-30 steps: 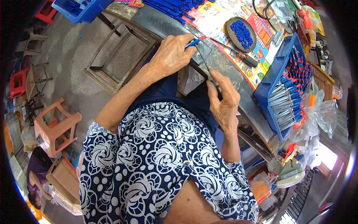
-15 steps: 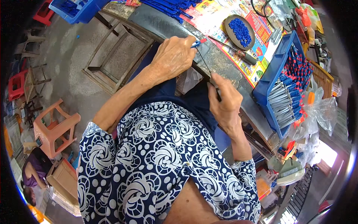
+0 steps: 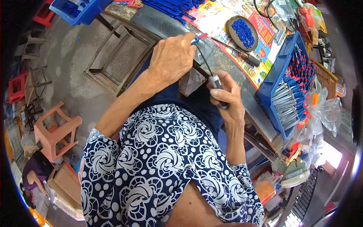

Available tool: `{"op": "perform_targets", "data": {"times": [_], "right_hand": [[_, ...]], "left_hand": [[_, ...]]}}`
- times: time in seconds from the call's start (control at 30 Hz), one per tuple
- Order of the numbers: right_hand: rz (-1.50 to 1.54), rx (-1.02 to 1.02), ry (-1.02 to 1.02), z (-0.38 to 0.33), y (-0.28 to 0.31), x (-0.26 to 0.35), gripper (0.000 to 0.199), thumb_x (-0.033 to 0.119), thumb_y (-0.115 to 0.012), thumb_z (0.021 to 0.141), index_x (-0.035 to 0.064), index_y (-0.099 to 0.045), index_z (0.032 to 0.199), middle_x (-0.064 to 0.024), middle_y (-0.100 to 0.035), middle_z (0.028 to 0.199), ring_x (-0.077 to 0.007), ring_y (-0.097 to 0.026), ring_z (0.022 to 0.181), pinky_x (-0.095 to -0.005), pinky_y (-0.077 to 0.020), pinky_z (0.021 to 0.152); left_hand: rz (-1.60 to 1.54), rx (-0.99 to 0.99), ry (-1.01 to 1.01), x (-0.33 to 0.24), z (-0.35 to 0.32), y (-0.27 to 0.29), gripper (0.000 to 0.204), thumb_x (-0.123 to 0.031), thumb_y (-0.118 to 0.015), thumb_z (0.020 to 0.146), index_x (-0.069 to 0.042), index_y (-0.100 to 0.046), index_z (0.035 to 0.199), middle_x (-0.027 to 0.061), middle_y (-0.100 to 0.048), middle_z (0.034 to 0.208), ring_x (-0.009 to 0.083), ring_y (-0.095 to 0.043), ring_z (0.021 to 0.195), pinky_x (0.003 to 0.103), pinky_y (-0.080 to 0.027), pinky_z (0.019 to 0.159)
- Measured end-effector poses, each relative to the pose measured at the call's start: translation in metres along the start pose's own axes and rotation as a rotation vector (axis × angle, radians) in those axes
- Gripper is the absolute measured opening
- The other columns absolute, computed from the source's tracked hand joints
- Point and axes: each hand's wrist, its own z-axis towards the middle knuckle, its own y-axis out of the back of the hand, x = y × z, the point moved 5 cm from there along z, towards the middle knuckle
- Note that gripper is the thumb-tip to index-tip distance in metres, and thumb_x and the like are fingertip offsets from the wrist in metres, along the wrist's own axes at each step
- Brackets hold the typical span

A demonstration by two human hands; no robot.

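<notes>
My left hand (image 3: 171,60) is closed around a small blue-and-red plastic piece (image 3: 195,40) at the table's near edge. Only the piece's end shows past my fingers; the rest is hidden. In my right hand (image 3: 230,99) is a screwdriver (image 3: 215,81) with a grey and black handle. Its thin dark shaft slants up and left to the blue-and-red piece, where the tip seems to meet it. My thumb and fingers wrap the handle.
A brown dish (image 3: 236,41) of small blue parts and another screwdriver (image 3: 250,59) lie on printed paper. At right stands a blue tray (image 3: 269,83) of metal rods with blue-and-red ends. Blue strips (image 3: 170,8) lie at the far edge; a wooden stool frame (image 3: 109,81) stands left.
My right hand has turned over on the screwdriver, so its handle now shows. My left hand and the piece have shifted slightly left and away.
</notes>
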Motion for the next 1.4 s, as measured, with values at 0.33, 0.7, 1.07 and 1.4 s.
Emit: {"op": "perform_targets", "data": {"times": [0.33,0.7,1.07,1.4], "right_hand": [[-0.461,-0.35,0.296,-0.006,-0.009,0.018,0.023,0.017,-0.055,0.085,-0.0055,-0.056,0.082,-0.0056,-0.054,0.061,-0.0059,-0.044,0.042,-0.0173,-0.0307,0.036],[-0.589,-0.166,0.323,-0.002,-0.003,0.015,0.026,0.006,-0.064,0.071,0.0004,-0.053,0.094,-0.0051,-0.053,0.084,-0.0099,-0.05,0.07,-0.0228,-0.0417,0.057],[-0.413,-0.179,0.101,-0.005,0.001,0.011,0.033,0.028,-0.046,0.089,-0.0039,-0.053,0.095,-0.008,-0.051,0.062,-0.0051,-0.039,0.039,-0.0166,-0.0254,0.03],[-1.415,-0.113,1.025,-0.015,-0.033,0.02,0.035,0.002,-0.067,0.068,-0.0008,-0.052,0.099,-0.0107,-0.055,0.077,-0.0154,-0.054,0.064,-0.0256,-0.0424,0.05]], "left_hand": [[0.13,-0.003,-0.065,0.004,-0.004,0.003,0.013,-0.012,-0.052,0.078,0.0,-0.05,0.082,0.0182,-0.058,0.068,0.0356,-0.058,0.064,0.042,-0.048,0.057],[0.128,0.003,-0.002,0.001,-0.004,0.008,0.015,-0.012,-0.052,0.078,0.0,-0.051,0.086,0.0181,-0.058,0.069,0.0359,-0.058,0.066,0.043,-0.047,0.058],[0.088,0.053,-0.007,0.002,-0.005,0.005,0.011,-0.008,-0.053,0.077,-0.002,-0.052,0.086,0.0213,-0.055,0.072,0.0403,-0.053,0.069,0.045,-0.041,0.057],[0.049,0.081,0.04,0.004,-0.002,0.007,0.012,-0.009,-0.052,0.077,-0.001,-0.052,0.086,0.0233,-0.054,0.07,0.0414,-0.052,0.068,0.045,-0.04,0.056]]}}
